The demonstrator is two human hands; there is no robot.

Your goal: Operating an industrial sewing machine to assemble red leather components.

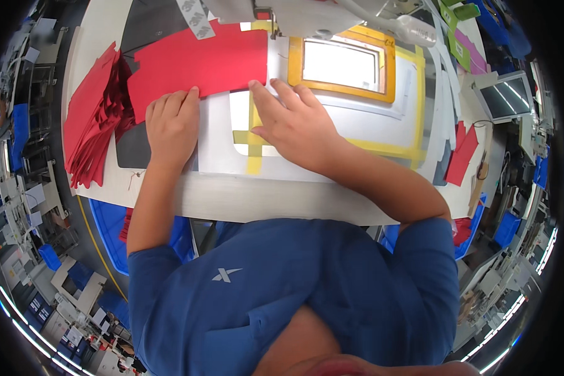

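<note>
A flat red fabric piece (200,62) lies across the work surface, its right end near the needle area of a white sewing machine (319,15). My left hand (172,125) is closed at the fabric's near edge, fingers together and bent, with thumb and fingertips against the cloth. My right hand (301,125) has its fingers spread. Its index fingertip touches the fabric's near right corner; the other fingers rest on the white surface beside it. Right of the needle sits a yellow frame (341,94) with a bright window. A stack of red fabric pieces (94,119) lies at the left.
Yellow tape (370,145) borders the white sheet under my right hand. Red scraps (462,153) lie at the table's right, near a small screen (511,94). Blue bins (109,235) stand below the table's front edge. A white printed strip (196,19) hangs over the fabric.
</note>
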